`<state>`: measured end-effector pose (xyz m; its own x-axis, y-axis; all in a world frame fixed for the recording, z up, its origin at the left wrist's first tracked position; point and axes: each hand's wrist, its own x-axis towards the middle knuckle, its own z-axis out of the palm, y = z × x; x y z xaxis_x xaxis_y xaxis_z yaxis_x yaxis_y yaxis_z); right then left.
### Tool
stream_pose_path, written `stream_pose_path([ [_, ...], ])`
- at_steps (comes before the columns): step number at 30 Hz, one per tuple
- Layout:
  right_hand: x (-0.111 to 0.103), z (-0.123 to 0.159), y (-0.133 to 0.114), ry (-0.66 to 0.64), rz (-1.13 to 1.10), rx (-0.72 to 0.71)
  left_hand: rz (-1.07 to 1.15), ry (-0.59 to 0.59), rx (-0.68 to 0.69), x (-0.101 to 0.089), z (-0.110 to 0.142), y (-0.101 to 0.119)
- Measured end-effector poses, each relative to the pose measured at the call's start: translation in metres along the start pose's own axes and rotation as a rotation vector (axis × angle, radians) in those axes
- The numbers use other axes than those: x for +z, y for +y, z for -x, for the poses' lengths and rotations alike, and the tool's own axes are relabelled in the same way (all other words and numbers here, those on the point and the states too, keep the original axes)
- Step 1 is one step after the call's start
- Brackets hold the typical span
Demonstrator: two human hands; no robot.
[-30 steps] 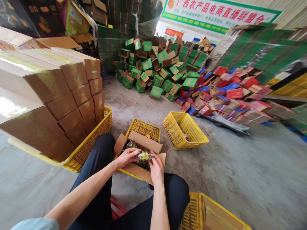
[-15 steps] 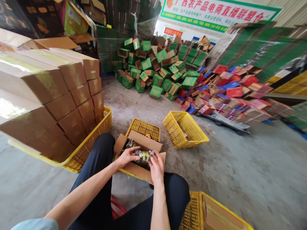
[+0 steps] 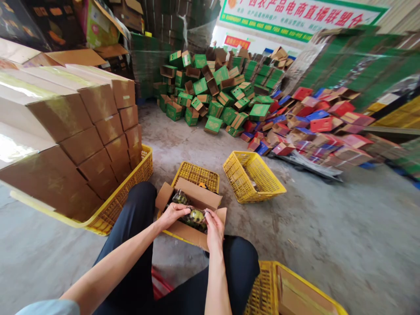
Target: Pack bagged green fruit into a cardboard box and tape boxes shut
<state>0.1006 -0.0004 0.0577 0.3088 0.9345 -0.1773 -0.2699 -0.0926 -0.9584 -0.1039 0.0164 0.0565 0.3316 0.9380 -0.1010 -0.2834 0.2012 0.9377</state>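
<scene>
A yellow-green fruit with dark patches [image 3: 197, 216], wrapped in clear plastic, hangs level over an open cardboard box [image 3: 201, 192]. My left hand [image 3: 173, 215] pinches one end of its wrapper, closed between thumb and fingers. At the opposite end my right hand [image 3: 214, 226] grips the plastic the same way. Inside the box, below and to the left, lie more wrapped fruits [image 3: 180, 197], partly covered by my hands. The box rests on an upturned yellow crate [image 3: 198, 171] between my knees.
Taped cartons [image 3: 82, 144] are stacked high in a yellow crate [image 3: 146, 164] at my left. Another yellow crate [image 3: 254, 177] stands ahead on the right, and one more [image 3: 265, 288] by my right knee. Piles of green boxes [image 3: 213, 124] and red-blue boxes [image 3: 321, 126] lie beyond.
The wrapped fruit has been lowered slightly. My fingers have shifted from around the fruit to the wrapper's ends, and more of the fruits in the box show.
</scene>
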Motion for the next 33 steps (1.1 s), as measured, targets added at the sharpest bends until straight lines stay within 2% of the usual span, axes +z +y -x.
stream_pose_path([
  [4,-0.002,-0.004,0.005,0.082,-0.077,0.02,-0.031,0.041,0.018,0.0,-0.002,0.0],
  [11,-0.005,-0.006,0.004,0.027,-0.116,0.065,0.004,0.079,0.046,0.004,-0.005,0.0],
  [19,-0.003,-0.009,0.005,0.039,-0.156,0.066,-0.063,0.06,0.078,0.003,-0.005,0.004],
  [23,-0.004,-0.012,0.008,0.065,-0.14,0.032,0.026,-0.014,0.001,0.001,-0.001,0.006],
  [27,-0.004,-0.009,0.006,0.008,-0.118,0.025,0.124,-0.125,-0.069,0.002,0.002,0.005],
  [33,-0.002,-0.001,0.0,-0.079,-0.119,0.034,0.112,-0.04,-0.053,0.001,-0.002,-0.005],
])
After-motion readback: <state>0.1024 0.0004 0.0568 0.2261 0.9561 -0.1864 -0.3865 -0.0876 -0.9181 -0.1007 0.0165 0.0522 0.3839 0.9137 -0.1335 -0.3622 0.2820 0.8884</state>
